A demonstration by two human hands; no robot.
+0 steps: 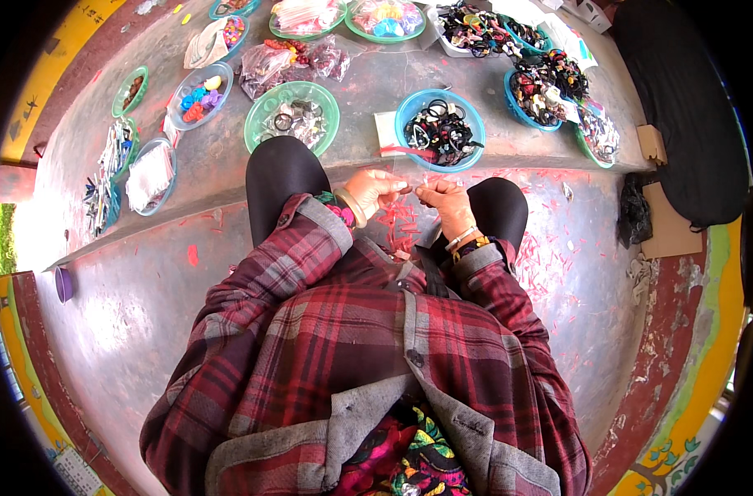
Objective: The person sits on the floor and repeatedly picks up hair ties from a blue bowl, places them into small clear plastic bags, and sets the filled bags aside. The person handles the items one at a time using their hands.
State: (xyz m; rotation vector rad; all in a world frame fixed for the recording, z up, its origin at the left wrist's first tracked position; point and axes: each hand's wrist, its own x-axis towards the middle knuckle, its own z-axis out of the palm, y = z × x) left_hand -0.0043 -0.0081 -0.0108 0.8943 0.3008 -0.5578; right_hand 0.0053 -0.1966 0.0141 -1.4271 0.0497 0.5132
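Note:
My left hand [371, 191] and my right hand [447, 204] meet between my knees, fingertips pinched close together. Something small is between them, too tiny to make out. Just beyond, on a raised ledge, stands a blue basin [480, 124] holding black hair ties [442, 139], some with light or coloured pieces. A red strip [409, 152] lies across its near left side, by a pale flat packet [386, 131]. To the left, a green basin [332, 116] contains small clear packets [306, 126] and a dark ring.
More basins of coloured pieces, hair ties and packets line the ledge [368, 91]. Red scraps [550, 256] litter the floor beneath my hands and to the right. A black plastic bag [634, 211] and cardboard [670, 223] lie far right; a purple cup [64, 284] stands left.

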